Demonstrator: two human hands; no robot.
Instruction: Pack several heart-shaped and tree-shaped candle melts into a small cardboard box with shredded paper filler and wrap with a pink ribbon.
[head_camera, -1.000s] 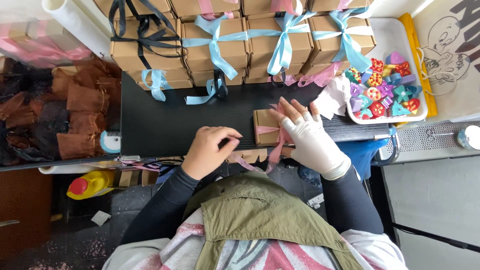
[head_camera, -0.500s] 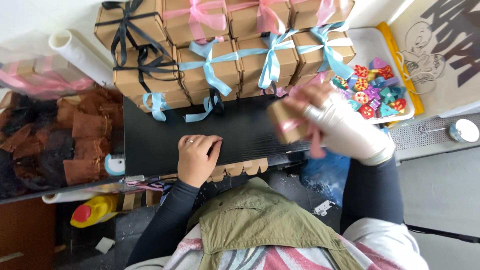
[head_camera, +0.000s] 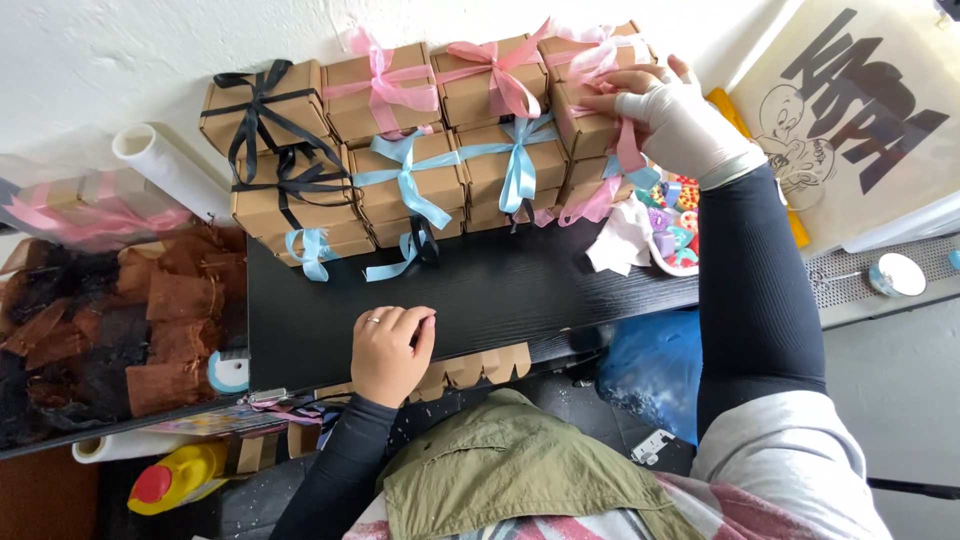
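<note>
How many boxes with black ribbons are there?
2: back box at the stack's left rear, front box just before it. A black loop further right hints at a hidden third.

Beside the white roll (head_camera: 172, 168): two black-ribboned boxes (head_camera: 262, 108), at least three blue-ribboned boxes (head_camera: 410, 180), four pink-ribboned boxes (head_camera: 385, 85).

Light: bright, even daylight is cast from above
Shadows: soft, beneath the worktop (head_camera: 560, 290)
Focus: sharp; edges slightly bowed
</note>
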